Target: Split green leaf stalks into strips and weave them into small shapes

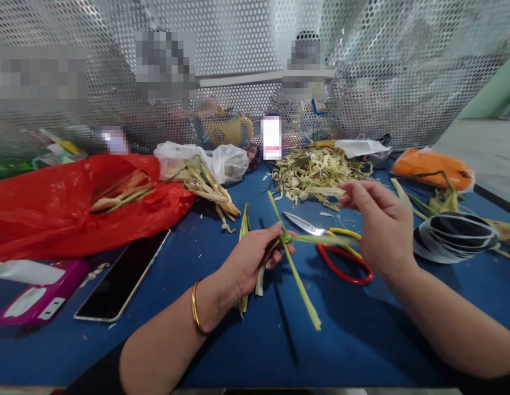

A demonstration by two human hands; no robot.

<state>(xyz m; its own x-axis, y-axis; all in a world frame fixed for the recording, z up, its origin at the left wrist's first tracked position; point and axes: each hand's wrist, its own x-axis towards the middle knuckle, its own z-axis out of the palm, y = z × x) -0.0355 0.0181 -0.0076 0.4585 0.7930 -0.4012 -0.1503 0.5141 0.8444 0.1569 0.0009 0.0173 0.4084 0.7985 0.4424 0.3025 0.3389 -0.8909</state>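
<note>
My left hand point(265, 247), a gold bangle on its wrist, pinches a knot of pale green husk strips point(298, 277) above the blue table. From the knot the strips stick out upward, downward and to the right, with one end hanging below the palm. Raised to the right is my right hand point(382, 225), its fingers pinched together. A thin thread-like line seems to hang near its fingertips, but what they hold is unclear. The right-pointing strip reaches this hand's near edge. Beneath the strips lie scissors point(314, 227) with red and yellow handles. More husk strips point(243, 304) lie under my left hand.
A shredded husk heap point(320, 173) lies at the back. A coil of clear line point(456, 236) and an orange packet point(436, 169) are on the right. On the left are a red bag point(65, 203), a phone point(125, 277) and a purple box point(44, 296). A perforated screen point(246, 33) stands behind.
</note>
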